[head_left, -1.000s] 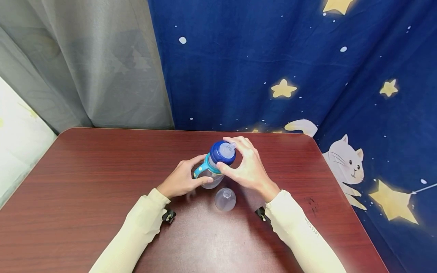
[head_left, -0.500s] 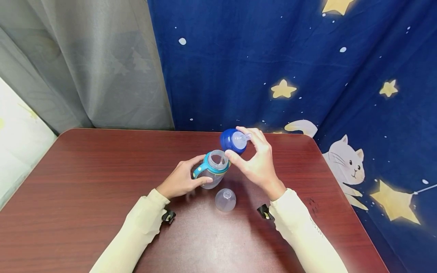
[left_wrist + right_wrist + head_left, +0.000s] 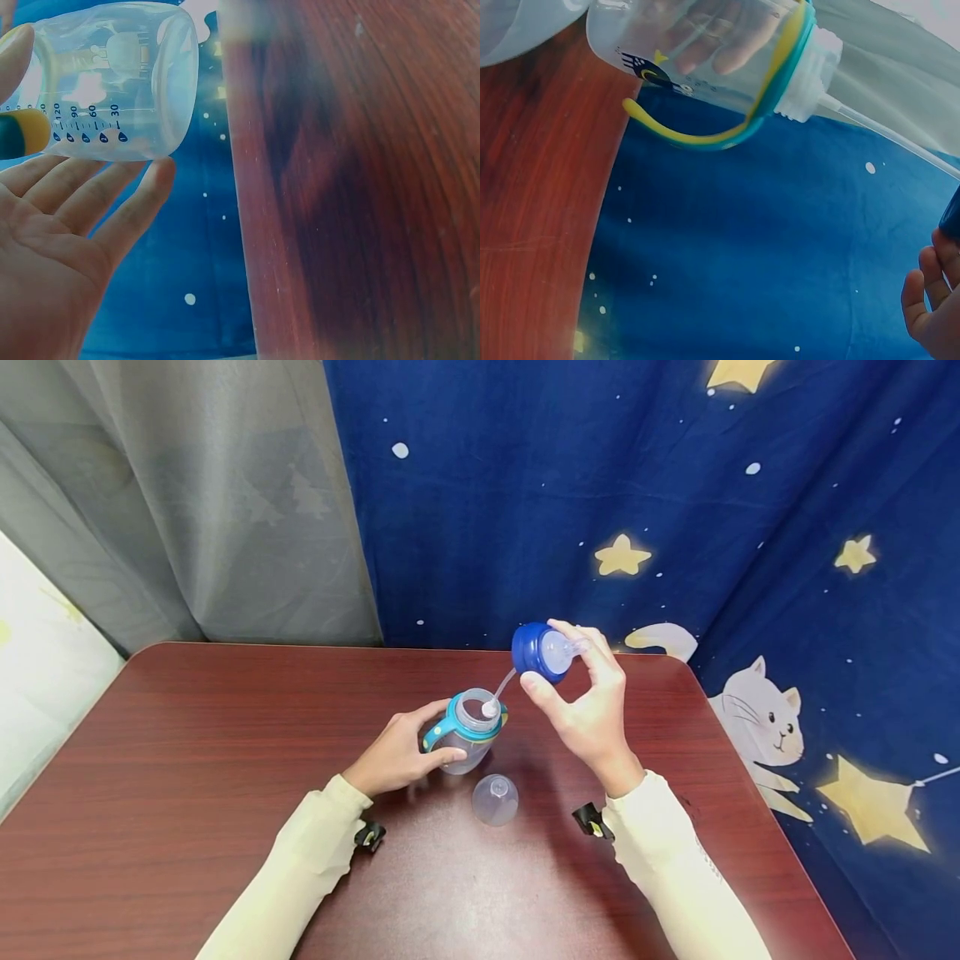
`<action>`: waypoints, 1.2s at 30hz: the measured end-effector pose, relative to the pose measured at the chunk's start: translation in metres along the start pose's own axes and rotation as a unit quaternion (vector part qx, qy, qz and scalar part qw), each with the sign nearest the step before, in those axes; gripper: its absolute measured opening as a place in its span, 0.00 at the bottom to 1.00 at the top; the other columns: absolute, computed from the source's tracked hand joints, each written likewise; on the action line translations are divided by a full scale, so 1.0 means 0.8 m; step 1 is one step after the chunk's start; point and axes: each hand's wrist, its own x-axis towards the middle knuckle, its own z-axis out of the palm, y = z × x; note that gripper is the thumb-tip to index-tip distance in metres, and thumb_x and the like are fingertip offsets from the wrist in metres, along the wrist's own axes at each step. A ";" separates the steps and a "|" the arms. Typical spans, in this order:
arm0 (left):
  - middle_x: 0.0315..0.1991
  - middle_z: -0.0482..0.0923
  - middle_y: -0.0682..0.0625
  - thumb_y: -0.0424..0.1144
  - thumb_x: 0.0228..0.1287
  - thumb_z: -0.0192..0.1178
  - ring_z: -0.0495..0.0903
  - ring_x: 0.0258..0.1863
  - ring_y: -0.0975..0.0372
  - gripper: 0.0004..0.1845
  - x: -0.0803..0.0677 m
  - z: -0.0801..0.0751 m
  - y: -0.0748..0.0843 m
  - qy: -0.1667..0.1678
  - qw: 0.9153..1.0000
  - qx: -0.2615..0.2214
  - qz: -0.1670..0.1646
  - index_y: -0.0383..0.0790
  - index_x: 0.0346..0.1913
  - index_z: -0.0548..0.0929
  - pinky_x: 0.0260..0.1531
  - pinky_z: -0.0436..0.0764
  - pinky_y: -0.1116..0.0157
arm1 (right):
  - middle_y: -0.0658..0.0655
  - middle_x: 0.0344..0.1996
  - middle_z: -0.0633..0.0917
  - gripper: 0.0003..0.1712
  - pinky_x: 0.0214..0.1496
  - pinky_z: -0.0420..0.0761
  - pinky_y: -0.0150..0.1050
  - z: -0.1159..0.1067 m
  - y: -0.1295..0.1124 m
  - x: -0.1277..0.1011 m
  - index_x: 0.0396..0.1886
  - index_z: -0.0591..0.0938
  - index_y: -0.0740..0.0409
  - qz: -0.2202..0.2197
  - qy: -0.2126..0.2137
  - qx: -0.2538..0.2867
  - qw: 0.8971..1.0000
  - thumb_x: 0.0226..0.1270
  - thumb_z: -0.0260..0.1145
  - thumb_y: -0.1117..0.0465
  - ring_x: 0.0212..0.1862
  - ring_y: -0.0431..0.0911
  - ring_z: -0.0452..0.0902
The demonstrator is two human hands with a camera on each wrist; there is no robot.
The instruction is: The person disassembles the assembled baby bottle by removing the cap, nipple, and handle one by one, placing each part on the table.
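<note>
My left hand (image 3: 401,753) grips a clear baby bottle (image 3: 461,758), its thumb in front and fingers behind. The open-topped bottle has a teal ring with yellow-edged handles (image 3: 686,139); dark measuring marks show in the left wrist view. Up and to the right of its mouth, my right hand (image 3: 588,714) pinches a dark blue screw collar (image 3: 528,647) between thumb and fingers. A clear nipple (image 3: 557,652) points right from this collar. Hanging from its underside, a thin straw (image 3: 505,683) runs down to the bottle's mouth, where its white weighted end (image 3: 490,709) sits at the rim.
A clear domed cap (image 3: 496,802) stands on the reddish-brown wooden table (image 3: 225,760), just in front of the bottle. Behind the table's far edge hang a grey curtain (image 3: 247,510) and a blue starry one (image 3: 510,510).
The blue collar has come off the bottle and moved up and right in my right hand, drawing the straw out of the mouth. My left hand and the bottle have stayed put.
</note>
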 end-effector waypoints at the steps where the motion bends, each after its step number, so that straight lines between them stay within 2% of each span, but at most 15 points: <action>1: 0.54 0.82 0.56 0.50 0.58 0.73 0.81 0.48 0.65 0.37 0.000 0.000 0.000 0.000 1.000 0.000 0.000 0.44 0.69 0.72 0.50 0.80 0.58 | 0.59 0.48 0.83 0.38 0.56 0.73 0.42 -0.001 -0.001 0.001 0.58 0.82 0.59 -0.001 0.003 -0.001 1.000 0.56 0.73 0.37 0.54 0.51 0.75; 13: 0.56 0.81 0.55 0.50 0.58 0.73 0.80 0.50 0.64 0.37 0.001 -0.001 -0.001 -0.001 1.000 0.008 -0.004 0.45 0.69 0.72 0.51 0.79 0.58 | 0.60 0.50 0.83 0.33 0.56 0.73 0.40 -0.012 -0.002 0.005 0.59 0.82 0.61 0.001 0.017 0.011 1.000 0.52 0.73 0.52 0.54 0.50 0.75; 23: 0.55 0.81 0.56 0.50 0.58 0.73 0.80 0.50 0.65 0.37 0.002 -0.003 -0.002 0.005 1.000 0.008 0.003 0.44 0.69 0.72 0.51 0.79 0.58 | 0.58 0.49 0.83 0.33 0.57 0.72 0.40 -0.015 0.006 -0.001 0.59 0.82 0.60 0.005 0.014 0.005 1.000 0.53 0.74 0.50 0.53 0.50 0.76; 30: 0.54 0.82 0.56 0.48 0.57 0.74 0.81 0.48 0.65 0.36 0.003 -0.011 0.001 0.023 1.000 0.010 0.009 0.47 0.68 0.73 0.50 0.79 0.59 | 0.57 0.49 0.83 0.34 0.58 0.73 0.40 -0.016 0.017 -0.013 0.58 0.83 0.59 0.016 -0.013 -0.003 1.000 0.55 0.75 0.45 0.55 0.50 0.75; 36: 0.54 0.82 0.56 0.48 0.57 0.74 0.81 0.48 0.65 0.36 0.003 -0.012 0.002 0.022 1.000 0.007 0.011 0.47 0.68 0.73 0.50 0.79 0.59 | 0.58 0.50 0.83 0.34 0.57 0.73 0.39 -0.015 0.024 -0.022 0.57 0.82 0.60 0.028 -0.046 -0.015 0.998 0.47 0.79 0.59 0.54 0.51 0.75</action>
